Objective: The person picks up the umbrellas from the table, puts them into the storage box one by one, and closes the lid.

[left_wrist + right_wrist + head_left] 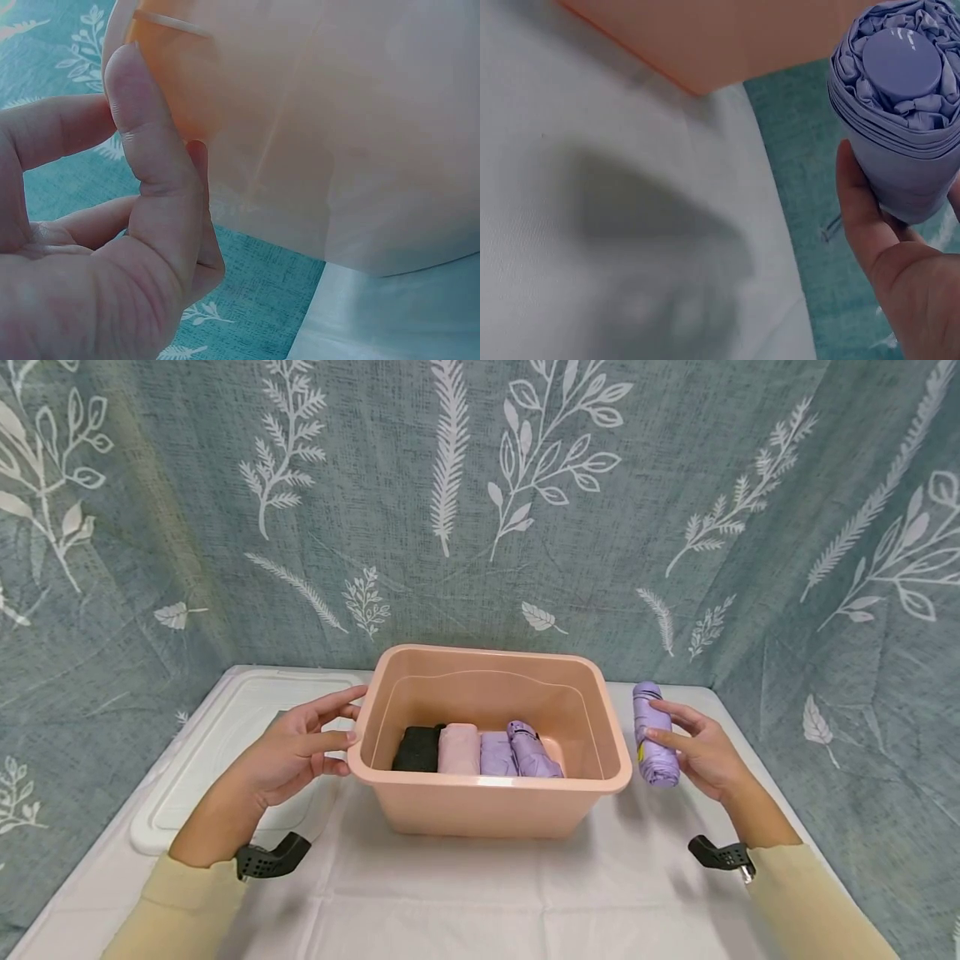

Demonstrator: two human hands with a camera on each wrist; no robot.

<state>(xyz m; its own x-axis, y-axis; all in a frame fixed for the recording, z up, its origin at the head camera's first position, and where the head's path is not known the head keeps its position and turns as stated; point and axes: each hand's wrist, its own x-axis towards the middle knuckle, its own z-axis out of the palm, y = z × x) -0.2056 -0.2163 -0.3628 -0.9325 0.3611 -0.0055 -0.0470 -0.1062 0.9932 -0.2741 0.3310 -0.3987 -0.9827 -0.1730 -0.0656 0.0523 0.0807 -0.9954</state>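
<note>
My right hand (pixel 705 748) grips a folded purple umbrella (pixel 657 739) between thumb and fingers, beside the bin's right end. Its round cap (pixel 901 64) faces the right wrist camera. With thumb and fingertips, my left hand (pixel 288 747) touches the left rim of a peach plastic bin (pixel 495 810); the fingers stay outside the wall. Lined up inside the bin from left to right are a black folded bundle (pixel 417 750), a pink one (pixel 459 750), a lilac one (pixel 497 754) and another purple umbrella (pixel 532 750). The front wall hides their lower parts.
A white lid (pixel 180 777) lies on the table at left, partly behind my left arm. White cloth (pixel 435 893) covers the table. Blue-green curtains (pixel 375 468) with white leaf prints hang behind and at both sides.
</note>
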